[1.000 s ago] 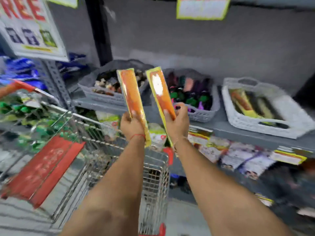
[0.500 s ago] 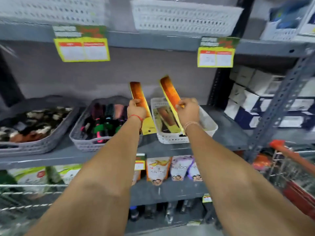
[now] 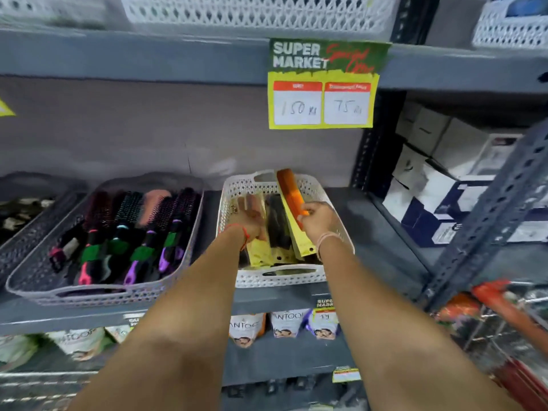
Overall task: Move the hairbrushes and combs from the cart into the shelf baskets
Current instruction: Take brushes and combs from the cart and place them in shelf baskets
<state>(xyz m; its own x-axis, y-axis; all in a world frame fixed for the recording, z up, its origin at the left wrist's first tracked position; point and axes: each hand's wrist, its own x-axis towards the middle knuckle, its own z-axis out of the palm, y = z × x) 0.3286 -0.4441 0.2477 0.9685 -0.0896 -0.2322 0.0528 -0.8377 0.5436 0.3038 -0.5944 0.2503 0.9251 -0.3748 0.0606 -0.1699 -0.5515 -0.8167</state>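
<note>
Both hands inside white basket (image 3: 278, 280) on shelf (image 3: 385, 250). Right hand (image 3: 318, 222) pinches orange comb pkg (image 3: 292, 192), tilted up over far rim. Left hand (image 3: 250, 222) spread flat, fingers down on comb pkgs (image 3: 277, 223) lying in basket. Grey basket (image 3: 89, 295) w/ hairbrushes (image 3: 133, 229) just left. Cart (image 3: 510, 310) near right

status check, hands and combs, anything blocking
Left hand flat and open, down in the white basket on packaged combs. Right hand shut on orange comb, tilted over the basket. Nothing blocking.
</note>
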